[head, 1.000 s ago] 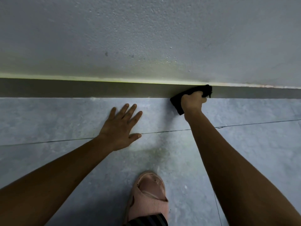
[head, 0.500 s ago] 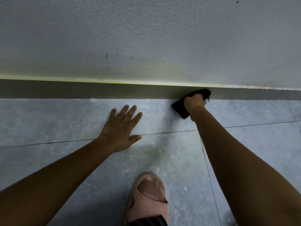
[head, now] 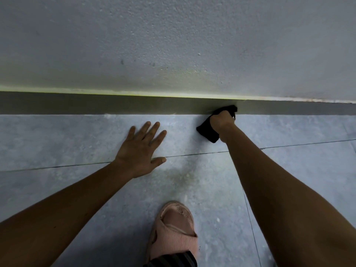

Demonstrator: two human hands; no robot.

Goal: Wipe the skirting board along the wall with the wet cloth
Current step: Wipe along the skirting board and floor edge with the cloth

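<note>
A dark grey skirting board (head: 77,103) runs as a band across the whole width of the frame, a little above the middle, with a thin pale yellow-green line along its top edge. Above it the rough, speckled grey wall (head: 173,39) fills the upper part of the picture; below it lies a floor of large pale grey tiles (head: 57,135), crossed by a thin dark joint line that slopes gently upward to the right.

Left of centre, the left hand (head: 139,150) lies flat on the floor, palm down, fingers spread and pointing toward the upper right, thumb out to the right on the joint line. It has hold of nothing. Its bare forearm comes in from the lower left corner.

At the bottom centre, a foot in a pink ribbed slide sandal (head: 173,232) stands on the tiles, with a strip of dark striped fabric at the frame's lower edge.

Right of centre, the right hand (head: 221,120) is closed in a fist around a black cloth (head: 207,132). The upper end of the cloth is pressed against the skirting board; its lower corner hangs out to the left of the wrist over the floor. The right forearm comes in from the lower right corner.
</note>
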